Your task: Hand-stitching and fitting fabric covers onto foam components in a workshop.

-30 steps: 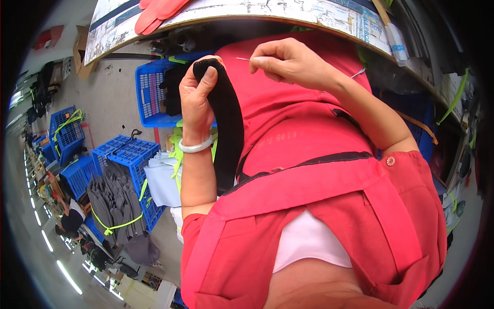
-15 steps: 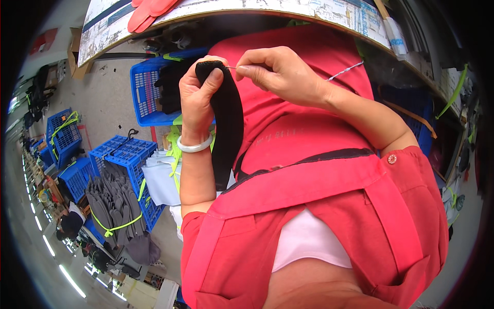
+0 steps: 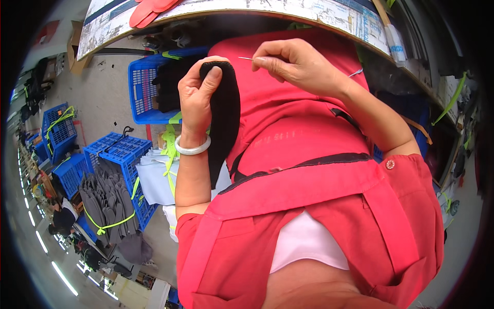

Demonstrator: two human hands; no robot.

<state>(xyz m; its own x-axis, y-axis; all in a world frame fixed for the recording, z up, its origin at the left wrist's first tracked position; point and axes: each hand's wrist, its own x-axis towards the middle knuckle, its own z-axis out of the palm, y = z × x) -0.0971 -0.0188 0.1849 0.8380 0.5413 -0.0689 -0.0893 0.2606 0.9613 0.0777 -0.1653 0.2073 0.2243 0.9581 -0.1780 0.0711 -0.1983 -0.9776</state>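
Holding needle (image 3: 245,58) now clear of black strip (image 3: 225,110)

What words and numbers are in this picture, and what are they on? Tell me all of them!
Lettering on the worn white tabletop: some is clear, but I won't copy it out.
Blue print on the whitish wrapping: I won't copy this either.
Pale marks on the red cloth: too faint to read.
I see no other writing clear enough to read.
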